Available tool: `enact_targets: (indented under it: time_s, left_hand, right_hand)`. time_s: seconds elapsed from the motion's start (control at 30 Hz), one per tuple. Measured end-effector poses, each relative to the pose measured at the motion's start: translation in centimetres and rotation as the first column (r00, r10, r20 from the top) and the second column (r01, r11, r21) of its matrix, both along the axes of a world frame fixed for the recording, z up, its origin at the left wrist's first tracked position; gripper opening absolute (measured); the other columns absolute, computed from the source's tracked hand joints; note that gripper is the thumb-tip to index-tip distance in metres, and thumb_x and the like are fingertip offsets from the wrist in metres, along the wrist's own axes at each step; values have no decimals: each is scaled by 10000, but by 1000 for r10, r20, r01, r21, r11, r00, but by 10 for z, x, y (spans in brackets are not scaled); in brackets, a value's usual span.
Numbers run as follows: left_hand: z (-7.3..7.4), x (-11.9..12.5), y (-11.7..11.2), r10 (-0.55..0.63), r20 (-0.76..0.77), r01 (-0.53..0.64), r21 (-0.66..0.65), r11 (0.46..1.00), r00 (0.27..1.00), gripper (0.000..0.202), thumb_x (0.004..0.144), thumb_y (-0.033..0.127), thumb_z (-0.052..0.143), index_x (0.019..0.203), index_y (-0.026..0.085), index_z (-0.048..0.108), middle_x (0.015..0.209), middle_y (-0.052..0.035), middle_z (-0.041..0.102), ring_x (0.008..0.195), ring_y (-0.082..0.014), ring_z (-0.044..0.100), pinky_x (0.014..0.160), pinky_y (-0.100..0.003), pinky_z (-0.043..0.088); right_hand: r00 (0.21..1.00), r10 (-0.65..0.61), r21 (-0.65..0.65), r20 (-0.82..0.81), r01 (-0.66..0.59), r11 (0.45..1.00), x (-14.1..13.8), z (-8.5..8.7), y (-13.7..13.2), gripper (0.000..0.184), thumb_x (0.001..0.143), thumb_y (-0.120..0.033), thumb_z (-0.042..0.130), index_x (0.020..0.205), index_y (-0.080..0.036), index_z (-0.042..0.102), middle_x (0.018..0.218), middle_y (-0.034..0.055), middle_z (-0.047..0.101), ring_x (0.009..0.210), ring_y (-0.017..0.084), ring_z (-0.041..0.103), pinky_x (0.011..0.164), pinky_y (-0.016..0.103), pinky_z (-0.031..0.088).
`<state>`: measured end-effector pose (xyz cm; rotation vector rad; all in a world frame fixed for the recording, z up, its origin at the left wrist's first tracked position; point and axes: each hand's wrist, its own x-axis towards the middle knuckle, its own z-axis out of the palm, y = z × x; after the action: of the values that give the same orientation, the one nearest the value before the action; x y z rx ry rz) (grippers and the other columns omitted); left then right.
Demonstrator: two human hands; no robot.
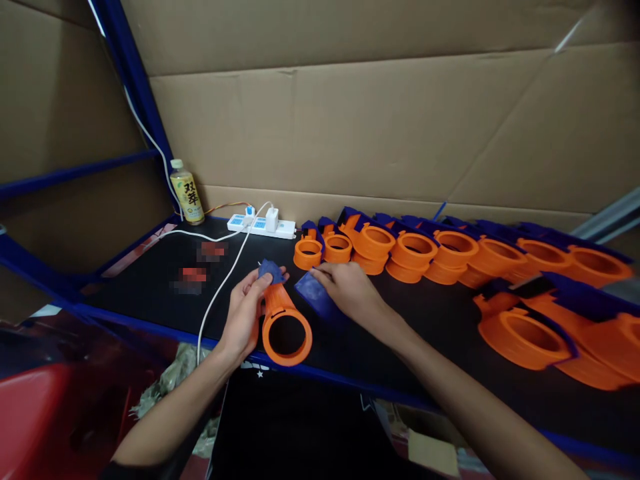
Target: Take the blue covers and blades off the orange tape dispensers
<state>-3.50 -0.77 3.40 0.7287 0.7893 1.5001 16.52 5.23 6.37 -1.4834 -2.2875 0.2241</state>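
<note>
My left hand grips an orange tape dispenser by its narrow upper end, where a dark blue piece sits under the thumb. Its round ring hangs down, tilted toward me over the table's front edge. To the right, my right hand is closed on one corner of a flat blue piece, somewhat blurred and apart from the dispenser. What that piece is I cannot make out.
Behind my right hand stands a row of several orange-and-blue dispensers, with more at the right. A power strip with a white cable, a yellow drink bottle and a cardboard wall are at the back.
</note>
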Motion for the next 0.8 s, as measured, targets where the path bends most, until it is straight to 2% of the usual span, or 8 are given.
enact_targets:
  time_s: [0.07, 0.17, 0.33, 0.43, 0.53, 0.63, 0.7, 0.8]
  left_hand:
    - [-2, 0, -2, -31, 25, 32, -14, 999, 999, 471, 816, 432, 711, 1183, 141, 659, 1188, -165, 715, 973, -307, 733, 740, -361, 594]
    - [-5, 3, -9, -107, 1, 107, 5, 994, 994, 497, 832, 465, 683, 1201, 136, 633, 1175, -179, 715, 854, -286, 748, 643, -325, 581]
    - [-3, 7, -22, -253, -41, 257, 107, 961, 966, 454, 850, 423, 659, 1193, 128, 631, 1134, -181, 720, 761, -252, 734, 570, -280, 536]
    - [-1, 10, -26, -350, -6, 348, 123, 929, 937, 433, 843, 405, 653, 1184, 137, 631, 1115, -175, 720, 740, -254, 728, 576, -295, 535]
    - [-1, 12, -30, -462, 37, 456, 118, 882, 886, 419, 831, 396, 649, 1164, 142, 637, 1108, -177, 713, 714, -254, 722, 585, -318, 542]
    - [0, 14, -34, -558, 51, 551, 112, 827, 828, 454, 808, 415, 661, 1167, 139, 638, 1083, -185, 710, 690, -256, 711, 599, -347, 549]
    - [2, 14, -37, -598, 36, 591, 116, 798, 801, 488, 785, 423, 683, 1177, 135, 640, 1074, -189, 707, 702, -263, 708, 610, -350, 545]
    - [3, 15, -39, -641, 13, 636, 117, 763, 767, 507, 774, 416, 696, 1193, 135, 645, 1070, -182, 702, 711, -263, 705, 631, -351, 538]
  right_hand:
    - [999, 16, -60, -33, -18, 998, -7, -9, 12, 312, 988, -353, 484, 982, -159, 728, 907, 83, 741, 762, 175, 666, 663, 250, 423]
    - [997, 57, -83, -53, -61, 995, -13, -21, 16, 282, 975, -331, 503, 1009, -159, 724, 939, 76, 743, 773, 163, 669, 687, 239, 453]
    - [977, 209, -93, -32, -211, 973, 3, -18, -7, 321, 977, -327, 514, 1225, -209, 680, 1198, 84, 697, 1076, 199, 648, 932, 303, 472]
    - [913, 408, -97, 27, -403, 910, 15, -10, -22, 350, 979, -347, 521, 1291, -248, 645, 1378, 72, 595, 1281, 207, 525, 1073, 374, 410]
    - [843, 534, -129, 68, -524, 842, 16, -10, -29, 333, 956, -360, 568, 1264, -269, 656, 1419, 63, 556, 1288, 203, 493, 1089, 414, 397]
    - [827, 554, -101, 94, -546, 832, 11, -20, -29, 388, 938, -321, 593, 1323, -280, 620, 1451, 71, 522, 1270, 212, 482, 1073, 444, 401]
    - [826, 555, -58, 101, -552, 832, 7, -31, -26, 462, 938, -308, 586, 1396, -244, 565, 1476, 102, 491, 1300, 226, 450, 1071, 455, 398]
    - [802, 580, 1, 143, -586, 810, -2, -46, -17, 565, 934, -374, 592, 1466, -216, 491, 1522, 120, 433, 1382, 256, 363, 1108, 487, 353]
